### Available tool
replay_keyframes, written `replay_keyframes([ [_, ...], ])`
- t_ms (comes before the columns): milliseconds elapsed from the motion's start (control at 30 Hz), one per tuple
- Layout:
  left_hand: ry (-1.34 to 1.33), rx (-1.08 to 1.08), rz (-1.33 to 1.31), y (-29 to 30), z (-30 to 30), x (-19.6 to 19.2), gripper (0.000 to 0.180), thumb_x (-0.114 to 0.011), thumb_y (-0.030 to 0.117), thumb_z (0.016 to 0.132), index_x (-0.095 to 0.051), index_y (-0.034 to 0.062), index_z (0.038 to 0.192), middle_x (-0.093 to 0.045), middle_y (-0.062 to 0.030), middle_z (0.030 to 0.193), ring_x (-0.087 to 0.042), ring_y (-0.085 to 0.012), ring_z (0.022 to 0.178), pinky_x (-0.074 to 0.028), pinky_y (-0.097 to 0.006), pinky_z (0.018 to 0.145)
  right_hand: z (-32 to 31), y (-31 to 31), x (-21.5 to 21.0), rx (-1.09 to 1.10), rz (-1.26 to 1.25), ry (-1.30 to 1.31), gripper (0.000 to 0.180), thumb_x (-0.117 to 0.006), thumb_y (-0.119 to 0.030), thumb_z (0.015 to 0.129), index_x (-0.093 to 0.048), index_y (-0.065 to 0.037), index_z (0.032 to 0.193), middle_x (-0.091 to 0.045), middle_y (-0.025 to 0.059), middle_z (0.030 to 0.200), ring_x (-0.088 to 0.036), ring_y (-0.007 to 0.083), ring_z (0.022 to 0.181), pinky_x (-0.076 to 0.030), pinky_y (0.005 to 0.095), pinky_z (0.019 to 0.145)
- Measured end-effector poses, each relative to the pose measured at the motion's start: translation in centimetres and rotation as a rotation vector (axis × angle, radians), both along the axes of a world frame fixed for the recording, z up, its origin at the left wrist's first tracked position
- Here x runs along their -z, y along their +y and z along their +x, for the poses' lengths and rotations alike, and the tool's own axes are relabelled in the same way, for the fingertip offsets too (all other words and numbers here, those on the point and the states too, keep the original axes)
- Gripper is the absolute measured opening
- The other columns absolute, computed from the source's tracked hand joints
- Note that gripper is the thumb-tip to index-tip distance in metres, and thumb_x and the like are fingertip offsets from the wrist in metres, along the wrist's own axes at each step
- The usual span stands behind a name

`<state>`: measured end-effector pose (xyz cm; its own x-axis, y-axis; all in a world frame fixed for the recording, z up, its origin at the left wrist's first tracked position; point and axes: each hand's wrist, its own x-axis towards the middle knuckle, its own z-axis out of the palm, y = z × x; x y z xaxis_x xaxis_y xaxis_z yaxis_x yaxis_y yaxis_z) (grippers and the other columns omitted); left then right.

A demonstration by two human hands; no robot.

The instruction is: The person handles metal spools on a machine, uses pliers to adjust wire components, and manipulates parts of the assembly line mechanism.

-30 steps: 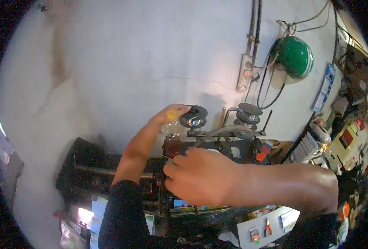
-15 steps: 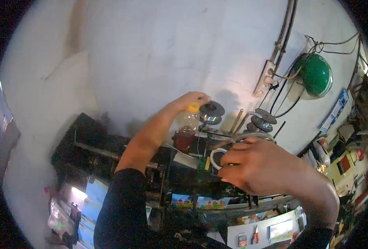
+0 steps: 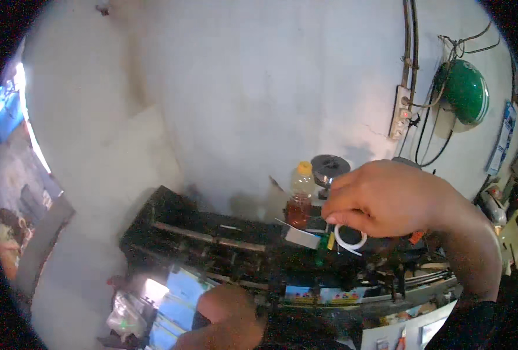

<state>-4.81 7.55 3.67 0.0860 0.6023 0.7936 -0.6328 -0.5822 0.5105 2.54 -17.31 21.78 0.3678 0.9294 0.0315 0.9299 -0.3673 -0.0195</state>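
Note:
My right hand (image 3: 381, 198) is over the back of the dark bench, palm down, fingers curled and thumb pressed toward them; whatever they pinch is too small to make out. Just below its fingertips lies a white ring-shaped coil (image 3: 350, 249). Behind the hand stands a dark spool of shiny wire (image 3: 330, 168), partly covered. To its left is a clear bottle with a yellow cap (image 3: 303, 185) and reddish contents. My left hand (image 3: 227, 309) is low in the view beside blue-and-white printed sheets (image 3: 183, 291), its fingers blurred and mostly hidden.
A long dark metal machine or bench (image 3: 212, 239) runs along the pale wall. A power strip (image 3: 400, 114) and a green dome-shaped thing (image 3: 466, 93) with cables hang at right. A plastic bag (image 3: 126, 315) sits lower left; red-handled pliers (image 3: 402, 340) lie lower right.
My left hand has left the wire spool by the bottle and come down to the lower middle. My right hand has lifted slightly off the white coil. The view has turned left.

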Motion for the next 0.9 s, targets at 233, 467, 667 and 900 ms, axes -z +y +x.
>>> replay_keyframes([
  [233,0.146,0.152,-0.125,-0.5,-1.2,4.0,0.037,-0.054,0.026,0.091,-0.051,0.004,0.12,-0.055,-0.0147,0.118,-0.051,-0.0254,0.109,-0.037,-0.042,0.098,2.3,1.3,0.0,0.006,-0.034,-0.025,0.018,-0.058,-0.021,0.087,-0.065,-0.005,0.09,-0.061,0.0144,0.082,-0.059,0.0354,0.078,-0.047,0.0445,0.07],
  [467,-0.172,0.691,-0.297,-4.1,-0.5,-1.8,0.049,-0.058,0.028,0.089,-0.045,0.0058,0.13,-0.049,-0.0156,0.129,-0.045,-0.0278,0.121,-0.03,-0.045,0.105,2.1,1.4,0.0,-0.049,-0.002,0.039,0.018,-0.058,-0.021,0.088,-0.066,-0.004,0.092,-0.062,0.014,0.084,-0.061,0.034,0.078,-0.047,0.0426,0.071],
  [667,0.274,0.892,0.551,-6.6,8.9,0.9,0.05,-0.062,0.012,0.088,-0.044,0.0046,0.133,-0.045,-0.016,0.133,-0.052,-0.0244,0.115,-0.037,-0.036,0.101,2.2,0.6,-0.9,0.06,-0.059,0.167,0.019,-0.06,-0.02,0.088,-0.067,-0.005,0.097,-0.065,0.0139,0.088,-0.062,0.0303,0.079,-0.048,0.0373,0.071],
  [900,0.372,0.922,0.279,-9.4,10.7,2.8,0.045,-0.068,0.019,0.085,-0.05,0.004,0.123,-0.063,-0.0086,0.11,-0.057,-0.0221,0.094,-0.031,-0.04,0.102,3.6,-2.4,-0.9,0.125,0.053,0.101,0.021,-0.061,-0.02,0.089,-0.067,-0.002,0.096,-0.067,0.0121,0.086,-0.064,0.0227,0.078,-0.048,0.0332,0.07],
])
